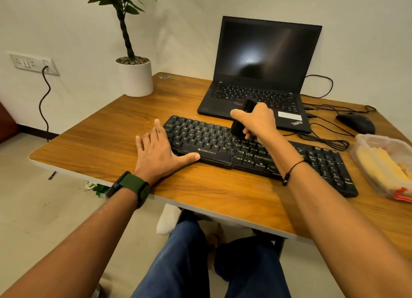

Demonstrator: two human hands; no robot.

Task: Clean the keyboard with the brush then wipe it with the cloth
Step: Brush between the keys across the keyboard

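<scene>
A black keyboard (256, 150) lay at a slant across the wooden counter (107, 137), its left end nearer the far edge and its right end nearer the person. The right hand (258, 121) hovered over the middle of the keyboard with its fingers (247, 135) clenched around a black brush (239, 123). The brush stood roughly upright and its lower end met the keys near the centre rows; the bristles themselves were too dark to make out, so whether they pressed into the gaps could not be told. A thin black cord circled the right wrist.

The left hand (158, 150) lay flat on the counter at the keyboard's left end, fingers released and spread, holding nothing. Its thumb ran along the front edge of the keyboard, touching it below the space bar. A watch (131, 187) with a green strap sat on that wrist.

Behind the keyboard stood an open laptop (260, 74), screen dark. A mouse (356, 122) rested to its right among loose cables. At the counter's right edge lay a clear plastic bag (383, 164) with something yellow inside, perhaps the cloth. A plant (133, 72) in a white pot stood at the far left corner.
</scene>
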